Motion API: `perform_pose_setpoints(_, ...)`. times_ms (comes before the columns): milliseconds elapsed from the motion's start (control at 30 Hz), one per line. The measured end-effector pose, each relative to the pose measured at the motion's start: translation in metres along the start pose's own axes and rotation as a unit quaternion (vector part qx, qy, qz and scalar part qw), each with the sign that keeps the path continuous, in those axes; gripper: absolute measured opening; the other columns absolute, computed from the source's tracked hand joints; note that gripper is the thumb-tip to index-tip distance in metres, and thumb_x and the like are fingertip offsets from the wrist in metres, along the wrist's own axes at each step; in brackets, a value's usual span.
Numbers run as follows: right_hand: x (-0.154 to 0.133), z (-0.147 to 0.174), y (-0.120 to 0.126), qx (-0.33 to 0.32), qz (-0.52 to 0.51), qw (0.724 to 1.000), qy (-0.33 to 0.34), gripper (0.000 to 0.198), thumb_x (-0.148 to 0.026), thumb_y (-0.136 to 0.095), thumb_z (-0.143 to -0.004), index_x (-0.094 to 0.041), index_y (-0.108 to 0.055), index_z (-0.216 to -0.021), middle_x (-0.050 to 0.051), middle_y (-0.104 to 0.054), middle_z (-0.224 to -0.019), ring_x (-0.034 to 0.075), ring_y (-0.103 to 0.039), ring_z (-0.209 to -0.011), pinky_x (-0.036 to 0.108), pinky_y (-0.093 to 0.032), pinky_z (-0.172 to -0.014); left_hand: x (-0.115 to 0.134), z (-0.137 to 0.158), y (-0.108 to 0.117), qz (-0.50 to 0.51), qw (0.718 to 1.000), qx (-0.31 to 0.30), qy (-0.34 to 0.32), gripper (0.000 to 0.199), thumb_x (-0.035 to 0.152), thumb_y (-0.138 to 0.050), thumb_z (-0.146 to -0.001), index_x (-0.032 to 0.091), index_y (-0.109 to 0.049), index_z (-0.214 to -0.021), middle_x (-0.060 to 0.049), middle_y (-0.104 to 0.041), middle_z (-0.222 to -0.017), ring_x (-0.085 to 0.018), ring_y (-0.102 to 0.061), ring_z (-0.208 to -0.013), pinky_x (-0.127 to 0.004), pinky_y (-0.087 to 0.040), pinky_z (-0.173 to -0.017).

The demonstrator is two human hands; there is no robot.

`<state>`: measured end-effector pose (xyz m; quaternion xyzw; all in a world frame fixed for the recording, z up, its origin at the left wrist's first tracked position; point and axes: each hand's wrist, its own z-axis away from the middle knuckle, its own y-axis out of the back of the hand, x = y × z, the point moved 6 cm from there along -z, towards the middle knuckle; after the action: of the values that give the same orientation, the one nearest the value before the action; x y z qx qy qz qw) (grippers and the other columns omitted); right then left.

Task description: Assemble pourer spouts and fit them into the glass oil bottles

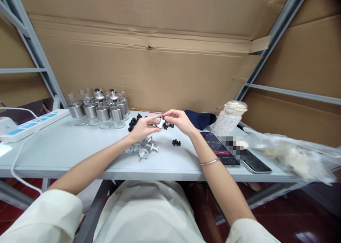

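Observation:
Above the middle of the table, my left hand (144, 128) pinches a silver pourer spout (160, 123). My right hand (180, 120) meets it from the other side, its fingertips closed at the spout's dark tip. Whatever small part those fingertips grip is too small to make out. Below my left hand lies a pile of silver spout pieces (144, 153) with round discs. Black stoppers (133, 122) are heaped behind my left hand, partly hidden by it. A little cluster of small black parts (176, 142) rests in front of my right hand. More black pieces (171, 125) show behind the fingers.
Glass bottles with steel bands (102, 112) stand at the back left, two topped with pourers. A power strip (37, 124) lies far left. On the right are a dark blue cap (199, 119), a dotted bottle (228, 118), a tablet (222, 152), a phone (257, 162) and plastic bags (295, 157).

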<state>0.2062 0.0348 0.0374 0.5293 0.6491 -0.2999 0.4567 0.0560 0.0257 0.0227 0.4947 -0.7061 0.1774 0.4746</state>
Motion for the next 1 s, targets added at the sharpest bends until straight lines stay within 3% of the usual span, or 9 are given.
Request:
perform_pose_setpoints(133,0.004,0.001,-0.006,-0.017,-0.063,0.997,-0.033,0.032,-0.040,-0.077,-0.066,-0.018,-0.065,-0.085,-0.002,-0.063,-0.070,0.009,-0.057,-0.063,0.024,-0.047,-0.060,0.000,-0.002,0.003,0.024,1.000,0.011,0.005,0.067,0.019,-0.075,-0.064,0.012,-0.055,-0.127,-0.010,-0.073,-0.097,-0.022,-0.069,-0.089,-0.036,-0.057,-0.081)
perform_pose_setpoints(400,0.012,0.005,-0.013,-0.071,-0.145,0.980,-0.115,0.030,-0.035,-0.078,-0.067,-0.015,-0.062,-0.082,-0.002,-0.059,-0.062,0.006,-0.049,-0.049,0.019,-0.037,-0.045,0.002,-0.002,0.002,0.024,1.000,-0.005,0.000,0.060,0.020,-0.073,-0.066,0.015,-0.058,-0.124,-0.008,-0.072,-0.097,-0.020,-0.067,-0.088,-0.032,-0.057,-0.077)
perform_pose_setpoints(600,0.017,0.006,-0.010,-0.115,-0.151,0.973,-0.133,0.031,-0.032,-0.078,-0.069,-0.013,-0.066,-0.091,-0.001,-0.062,-0.062,0.007,-0.054,-0.050,0.018,-0.044,-0.045,0.001,-0.003,0.002,0.017,1.000,-0.015,0.002,0.058,0.018,-0.072,-0.067,0.014,-0.059,-0.123,-0.008,-0.072,-0.098,-0.019,-0.067,-0.087,-0.031,-0.056,-0.077)
perform_pose_setpoints(833,0.015,0.012,-0.015,-0.188,-0.183,0.953,-0.154,0.037,-0.029,-0.070,-0.078,-0.015,-0.057,-0.109,-0.001,-0.065,-0.063,0.008,-0.057,-0.046,0.018,-0.047,-0.044,-0.002,-0.006,0.005,0.046,0.999,-0.018,0.020,0.062,0.017,-0.074,-0.062,0.014,-0.059,-0.122,-0.007,-0.072,-0.093,-0.020,-0.068,-0.086,-0.033,-0.056,-0.080)
perform_pose_setpoints(1000,0.010,0.018,-0.023,-0.232,-0.193,0.938,-0.171,0.035,-0.030,-0.068,-0.080,-0.014,-0.055,-0.108,0.003,-0.068,-0.073,0.012,-0.065,-0.060,0.019,-0.052,-0.049,-0.006,-0.005,0.005,0.058,0.997,-0.024,0.039,0.060,0.018,-0.076,-0.061,0.015,-0.062,-0.119,-0.005,-0.072,-0.094,-0.020,-0.069,-0.088,-0.034,-0.056,-0.082)
